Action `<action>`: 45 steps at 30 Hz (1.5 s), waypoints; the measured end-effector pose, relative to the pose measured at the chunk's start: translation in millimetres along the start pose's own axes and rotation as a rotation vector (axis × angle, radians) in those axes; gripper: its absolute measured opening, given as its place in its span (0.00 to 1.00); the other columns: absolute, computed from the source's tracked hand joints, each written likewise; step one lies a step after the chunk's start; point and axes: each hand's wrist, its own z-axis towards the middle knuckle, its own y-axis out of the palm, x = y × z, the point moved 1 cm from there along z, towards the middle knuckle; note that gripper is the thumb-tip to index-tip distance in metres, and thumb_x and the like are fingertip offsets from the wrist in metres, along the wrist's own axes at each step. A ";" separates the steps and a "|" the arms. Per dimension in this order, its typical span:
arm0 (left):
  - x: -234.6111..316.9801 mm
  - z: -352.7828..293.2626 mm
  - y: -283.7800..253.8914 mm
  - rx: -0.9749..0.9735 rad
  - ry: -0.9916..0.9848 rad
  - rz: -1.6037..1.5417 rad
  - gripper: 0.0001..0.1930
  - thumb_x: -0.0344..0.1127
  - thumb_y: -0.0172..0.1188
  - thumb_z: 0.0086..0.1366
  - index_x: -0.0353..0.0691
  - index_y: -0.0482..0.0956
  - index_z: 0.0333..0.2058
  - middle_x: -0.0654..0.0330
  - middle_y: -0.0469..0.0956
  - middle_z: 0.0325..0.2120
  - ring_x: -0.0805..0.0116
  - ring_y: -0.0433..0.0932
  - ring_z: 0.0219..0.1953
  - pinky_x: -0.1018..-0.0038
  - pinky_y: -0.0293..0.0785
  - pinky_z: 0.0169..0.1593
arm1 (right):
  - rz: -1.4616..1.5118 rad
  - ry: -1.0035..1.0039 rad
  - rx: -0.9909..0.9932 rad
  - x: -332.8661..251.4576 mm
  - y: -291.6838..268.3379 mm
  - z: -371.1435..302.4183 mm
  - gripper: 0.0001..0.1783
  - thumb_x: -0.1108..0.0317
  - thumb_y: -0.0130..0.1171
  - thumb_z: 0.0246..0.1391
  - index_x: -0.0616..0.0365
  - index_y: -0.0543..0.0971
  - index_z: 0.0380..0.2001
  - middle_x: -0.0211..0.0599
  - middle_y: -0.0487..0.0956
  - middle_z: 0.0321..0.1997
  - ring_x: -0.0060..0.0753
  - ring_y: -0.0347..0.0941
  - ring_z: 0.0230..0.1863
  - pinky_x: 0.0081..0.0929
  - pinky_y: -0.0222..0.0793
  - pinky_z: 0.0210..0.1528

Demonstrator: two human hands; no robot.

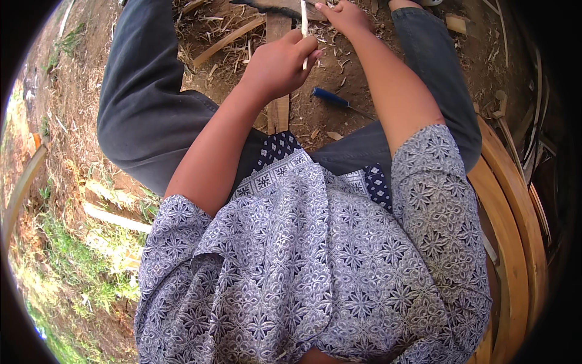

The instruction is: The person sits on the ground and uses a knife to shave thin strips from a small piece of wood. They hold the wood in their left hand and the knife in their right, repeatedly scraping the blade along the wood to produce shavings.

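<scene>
A thin pale wood stick (305,27) stands nearly upright in the picture, with my left hand (282,64) closed around its lower part. Its upper end runs out at the top edge. My right hand (348,19) is just right of the stick, partly cut off by that edge. Its fingers look bent around something I cannot make out, with one digit pointing left toward the stick. Beneath the hands lies a flat brown piece of wood (321,13), beside a dark, ragged-edged strip (273,8). A blue-handled tool (330,95) with a thin metal shaft rests on the ground between my legs.
A narrow plank (278,112) runs along the ground from my lap, under my left hand. Shavings and a loose wood strip (227,41) litter the soil. Curved wooden pieces (512,224) lie at my right side. Grass (79,249) and another pale strip (115,217) are on the left.
</scene>
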 end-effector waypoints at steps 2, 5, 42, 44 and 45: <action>1.8 1.6 -1.3 -0.006 0.019 0.016 0.12 0.46 0.51 0.76 0.46 0.77 0.42 0.56 0.76 0.33 0.49 0.80 0.35 0.55 0.77 0.36 | 0.008 -0.025 -0.023 17.7 2.2 5.0 0.32 0.34 0.66 0.51 0.55 0.85 0.35 0.48 0.87 0.36 0.50 0.84 0.42 0.44 0.76 0.49; 0.2 -0.5 -4.0 -0.005 -0.035 0.030 0.14 0.48 0.52 0.76 0.46 0.78 0.40 0.57 0.76 0.33 0.50 0.81 0.34 0.56 0.77 0.35 | 0.001 -0.025 -0.138 -2.9 -24.2 -20.6 0.33 0.33 0.65 0.52 0.56 0.85 0.36 0.49 0.86 0.37 0.49 0.84 0.42 0.44 0.76 0.49; -2.8 -0.9 2.1 0.020 0.046 0.074 0.16 0.51 0.53 0.75 0.48 0.83 0.39 0.58 0.77 0.31 0.52 0.81 0.33 0.57 0.78 0.35 | -0.103 -0.178 -0.236 -9.3 -46.4 -76.5 0.41 0.19 0.61 0.45 0.50 0.80 0.30 0.32 0.83 0.32 0.35 0.81 0.36 0.36 0.75 0.40; -3.9 -1.4 3.3 0.032 0.078 0.080 0.16 0.51 0.53 0.75 0.48 0.83 0.39 0.57 0.77 0.31 0.53 0.81 0.32 0.57 0.78 0.35 | -0.110 -0.144 -0.217 -14.9 -44.8 -74.5 0.41 0.19 0.61 0.44 0.50 0.80 0.30 0.32 0.83 0.32 0.35 0.81 0.37 0.37 0.74 0.41; -4.5 -0.4 5.1 0.033 0.083 0.080 0.16 0.51 0.53 0.75 0.48 0.83 0.38 0.57 0.77 0.31 0.53 0.81 0.32 0.57 0.78 0.34 | -0.107 -0.128 -0.201 -13.3 -41.2 -67.9 0.41 0.18 0.61 0.44 0.50 0.80 0.30 0.32 0.83 0.32 0.35 0.81 0.37 0.37 0.74 0.41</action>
